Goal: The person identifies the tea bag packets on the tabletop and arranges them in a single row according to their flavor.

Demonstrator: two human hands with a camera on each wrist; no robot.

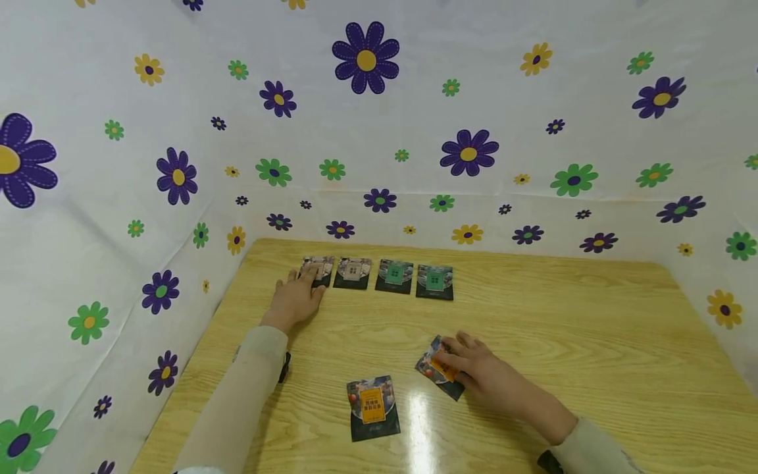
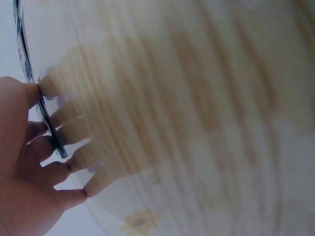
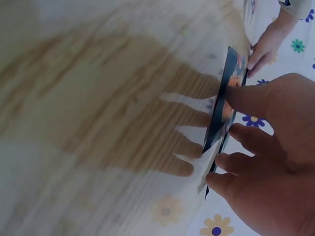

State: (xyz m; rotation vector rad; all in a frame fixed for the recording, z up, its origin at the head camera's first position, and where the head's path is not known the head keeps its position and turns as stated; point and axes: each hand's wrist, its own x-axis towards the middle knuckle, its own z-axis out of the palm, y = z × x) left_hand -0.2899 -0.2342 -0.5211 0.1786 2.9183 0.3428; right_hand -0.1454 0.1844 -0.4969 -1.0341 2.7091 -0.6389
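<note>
In the head view my left hand (image 1: 294,299) lies over the leftmost packet with a pink label (image 1: 322,268) in the back row, covering part of it with spread fingers. The left wrist view shows the thumb touching this thin packet (image 2: 50,125) near its edge. My right hand (image 1: 488,375) rests on a dark packet with an orange label (image 1: 435,368), set at a slant near the middle. In the right wrist view the thumb lies on that packet (image 3: 224,110) and the other fingertips reach the tabletop. A second orange-label packet (image 1: 374,411) lies flat, left of the right hand.
The back row continues rightward with another pink-label packet (image 1: 353,273) and two green-label packets, one inner (image 1: 395,276) and one at the right end (image 1: 435,282). Beneath is a glossy wood-grain table (image 1: 568,336). A white flowered cloth (image 1: 403,118) stands behind it and along both sides.
</note>
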